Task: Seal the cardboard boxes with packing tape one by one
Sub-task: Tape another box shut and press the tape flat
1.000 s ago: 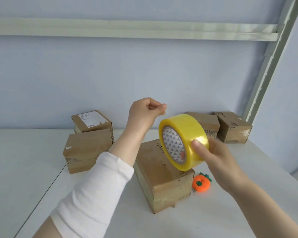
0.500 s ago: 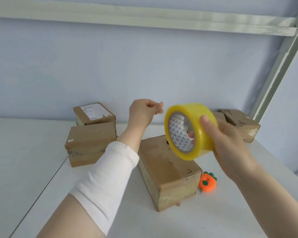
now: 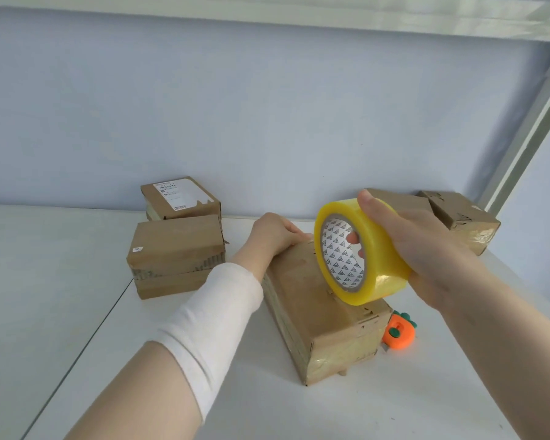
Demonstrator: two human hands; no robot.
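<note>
Entry: sealing the middle cardboard box (image 3: 324,300). It lies on the white table (image 3: 77,312) dead ahead at 12 o'clock, long axis running away from me.

Left hand (image 3: 277,233): resting on the box's far end, at its 11 o'clock corner. Knuckles hide the fingers, so I cannot tell whether they pinch a tape end or press flat.

Right hand (image 3: 426,249): clamped on the tape roll (image 3: 378,262), thumb over the yellow outer band, fingers (image 3: 351,238) hooked through the core. The roll hangs just above the box top, toward its 2 o'clock side. No free strand is distinguishable, since the film is clear.

Method, my judgement: anchor the tape end firmly over the far edge, then draw the roll toward 6 o'clock along the centre seam. Keep it low and taut so the film lays without wrinkles, and carry it over the near edge before cutting. Let the roll spin on my fingers rather than drag.

Surroundings: two boxes at 10 o'clock, the near one (image 3: 175,246) in front of a labelled one (image 3: 180,198). Two more sit at 1–2 o'clock, one (image 3: 461,217) in plain view, the other (image 3: 394,198) mostly behind my right hand. An orange carrot-shaped item (image 3: 398,335), possibly a cutter, lies just beside the box's near end at 3 o'clock.

Obstructions: none on the seam. The carrot item sits near where my right wrist would finish.
</note>
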